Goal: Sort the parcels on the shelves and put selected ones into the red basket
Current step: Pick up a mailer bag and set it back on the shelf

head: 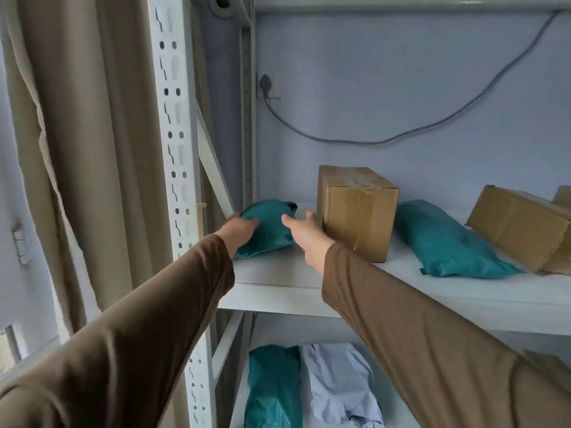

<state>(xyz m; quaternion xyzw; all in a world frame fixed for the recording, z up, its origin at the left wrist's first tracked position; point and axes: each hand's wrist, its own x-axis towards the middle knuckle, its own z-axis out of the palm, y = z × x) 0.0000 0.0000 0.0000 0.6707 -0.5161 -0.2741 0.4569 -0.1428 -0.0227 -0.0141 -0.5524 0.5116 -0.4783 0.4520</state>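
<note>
Teal mailer bag [268, 233], nine o'clock of the cardboard box [358, 211], looks light, squashy; left hand [239, 231] grips its end, right hand [304, 234] spread open alongside.

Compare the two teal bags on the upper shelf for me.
The left bag is short and bunched; the right bag is longer and stretched out. The left bag sits between the left hand and the right hand; no hand touches the right bag. The left bag lies left of the upright box, the right bag right of it. Both are teal and lie on one shelf.
</note>
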